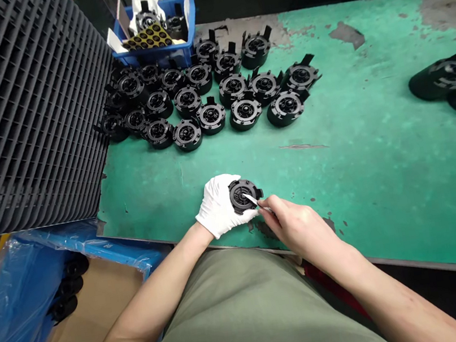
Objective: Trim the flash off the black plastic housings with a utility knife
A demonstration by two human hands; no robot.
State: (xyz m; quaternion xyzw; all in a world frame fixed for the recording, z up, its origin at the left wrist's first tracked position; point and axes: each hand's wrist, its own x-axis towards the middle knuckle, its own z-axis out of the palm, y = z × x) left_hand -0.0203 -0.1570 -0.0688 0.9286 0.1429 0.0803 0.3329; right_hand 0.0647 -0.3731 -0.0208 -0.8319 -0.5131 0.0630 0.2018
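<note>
Near the front edge of the bench, my left hand (218, 206), in a white glove, grips a round black plastic part (238, 197) by its side. The part's ribbed face is turned up, with tabs around its rim. My bare right hand (293, 221) is closed on a slim knife-like tool (251, 198) with a bright pointed tip. The tip lies over the middle of the part; whether it touches cannot be told. Beyond my hands, similar round black parts (187, 135) stand in a cluster on the green bench top (365, 173).
At the back stands a blue bin (179, 57) holding black parts, white material and a sheet of round stickers (148, 37). Dark grey grid racks (17, 111) rise at left. Below them is a plastic-lined box (100, 287) with black parts. More black parts (441, 79) lie at far right.
</note>
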